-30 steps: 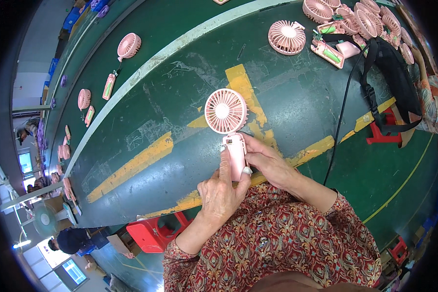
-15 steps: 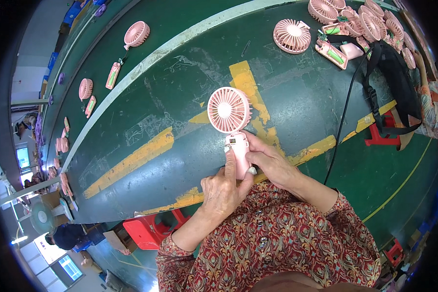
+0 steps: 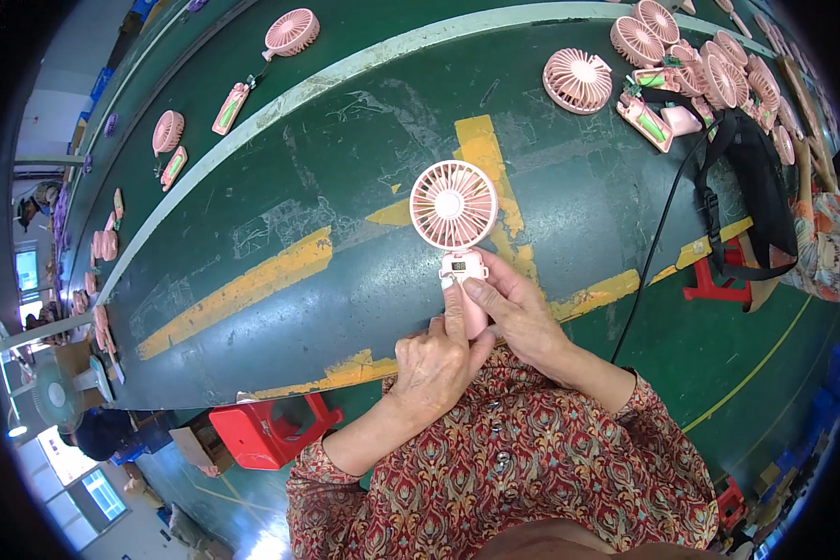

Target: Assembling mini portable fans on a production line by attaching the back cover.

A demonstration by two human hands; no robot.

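Observation:
A pink handheld fan (image 3: 454,205) is upright before me at the table's near side, its round grille at the top and its handle below. My right hand (image 3: 518,308) grips the handle from the right, thumb across its front, just below a small dark display (image 3: 458,267) with lit marks. From the left comes my left hand (image 3: 434,359). Its index fingertip presses the handle's front under the display, its thumb lies along the handle's lower end, and its other fingers are curled. The handle's lower part is partly covered by my hands.
A pile of pink fans (image 3: 723,79) with bared green cells lies at the far right, beside a black bag (image 3: 761,191) and a cord. More opened fans (image 3: 292,34) lie beyond a pale rail (image 3: 364,70). Red stools (image 3: 252,437) stand below the table edge. Another person sits at right.
The display on the handle now shows lit marks. My left index finger has slid slightly down, and the fan has shifted a little right in view.

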